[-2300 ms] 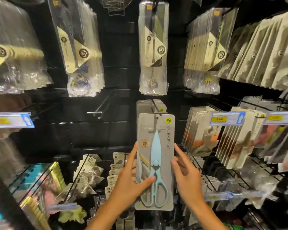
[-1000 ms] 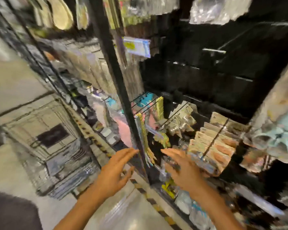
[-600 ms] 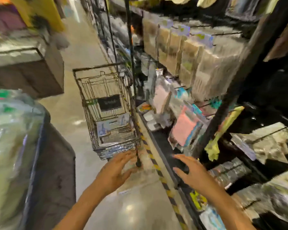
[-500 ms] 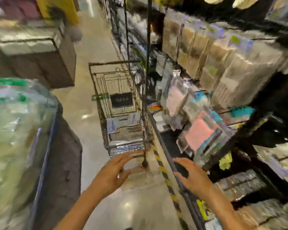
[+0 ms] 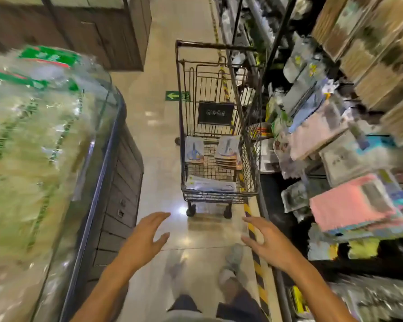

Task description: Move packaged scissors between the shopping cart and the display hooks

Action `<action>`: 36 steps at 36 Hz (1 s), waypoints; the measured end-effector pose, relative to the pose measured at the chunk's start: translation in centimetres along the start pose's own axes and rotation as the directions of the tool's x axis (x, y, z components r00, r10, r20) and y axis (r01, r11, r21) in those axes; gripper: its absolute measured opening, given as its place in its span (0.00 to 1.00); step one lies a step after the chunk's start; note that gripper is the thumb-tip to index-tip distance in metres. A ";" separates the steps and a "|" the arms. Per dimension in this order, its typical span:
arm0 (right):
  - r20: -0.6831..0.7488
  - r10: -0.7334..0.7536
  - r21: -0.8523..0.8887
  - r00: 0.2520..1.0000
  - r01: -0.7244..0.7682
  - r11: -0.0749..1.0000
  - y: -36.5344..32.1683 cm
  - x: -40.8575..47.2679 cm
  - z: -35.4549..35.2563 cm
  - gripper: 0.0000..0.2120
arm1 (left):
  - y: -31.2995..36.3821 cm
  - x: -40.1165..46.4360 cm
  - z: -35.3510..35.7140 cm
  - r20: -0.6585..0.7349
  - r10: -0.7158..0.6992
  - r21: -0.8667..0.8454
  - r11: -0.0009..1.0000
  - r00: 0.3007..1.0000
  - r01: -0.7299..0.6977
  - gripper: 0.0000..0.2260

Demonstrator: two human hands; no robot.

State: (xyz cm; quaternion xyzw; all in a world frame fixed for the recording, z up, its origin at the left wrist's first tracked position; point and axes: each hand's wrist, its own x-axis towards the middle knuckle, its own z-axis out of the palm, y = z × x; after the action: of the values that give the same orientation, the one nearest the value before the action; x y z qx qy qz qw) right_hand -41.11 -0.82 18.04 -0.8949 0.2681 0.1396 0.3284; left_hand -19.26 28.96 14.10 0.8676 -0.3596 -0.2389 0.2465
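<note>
Packaged scissors (image 5: 228, 152) lie in stacks on the wire floor of the shopping cart (image 5: 216, 126), one pile at its right side, another pack (image 5: 193, 151) to the left, more flat packs (image 5: 211, 185) at the near end (their print is too blurred for us to read). We see both hands well short of the cart and holding nothing: left hand (image 5: 147, 238) and right hand (image 5: 268, 242) hover with fingers spread. Shelf goods (image 5: 349, 201) at right are smeared.

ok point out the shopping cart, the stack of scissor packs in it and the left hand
shopping cart (image 5: 215, 45): head view, top handle bar
stack of scissor packs (image 5: 228, 154): head view, top pack
left hand (image 5: 144, 238): head view, back of hand
</note>
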 end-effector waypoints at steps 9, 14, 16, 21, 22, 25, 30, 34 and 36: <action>0.080 -0.053 0.097 0.995 0.045 0.994 2.2 10.3 -3.6 0.27 | 3.5 8.3 -0.2 -0.031 -0.059 0.021 0.998 0.998 0.059 0.24; 0.120 -0.065 0.107 0.991 0.053 0.993 3.8 15.1 -6.4 0.25 | 6.3 12.7 0.4 0.029 -0.100 0.032 0.995 0.995 0.099 0.24; 0.141 -0.060 0.099 0.988 0.046 0.994 4.5 17.1 -7.3 0.25 | 7.1 14.6 0.7 0.044 -0.123 0.033 0.992 0.991 0.121 0.25; 0.242 -0.030 0.041 0.970 0.021 0.999 6.0 21.3 -8.4 0.29 | 7.8 18.8 1.6 0.091 -0.162 0.023 0.987 0.982 0.161 0.26; 0.254 -0.025 0.055 0.967 0.011 0.998 6.2 21.8 -8.4 0.28 | 7.8 19.4 1.7 0.103 -0.171 0.010 0.985 0.980 0.171 0.26; 0.265 -0.012 0.030 0.964 0.004 1.000 6.1 23.1 -8.4 0.27 | 7.1 21.2 2.2 0.142 -0.183 -0.012 0.982 0.973 0.187 0.26; 0.320 0.077 -0.024 0.944 -0.073 0.997 5.5 25.9 -7.9 0.28 | 5.1 24.8 2.8 0.238 -0.180 -0.030 0.981 0.955 0.192 0.24; 0.332 0.152 -0.036 0.931 -0.149 0.988 4.0 26.7 -7.3 0.25 | 3.0 27.6 3.2 0.321 -0.171 -0.028 0.981 0.932 0.189 0.27; 0.329 0.160 -0.044 0.930 -0.155 0.987 3.7 27.7 -7.1 0.25 | 2.3 29.3 3.5 0.334 -0.169 -0.025 0.982 0.927 0.188 0.28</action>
State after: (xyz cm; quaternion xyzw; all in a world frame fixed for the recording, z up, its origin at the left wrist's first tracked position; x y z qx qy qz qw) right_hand -20.07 -18.64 9.59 -0.8370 0.2787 0.3163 0.3489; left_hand -4.07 4.89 5.84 0.8370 -0.3088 -0.4124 0.1843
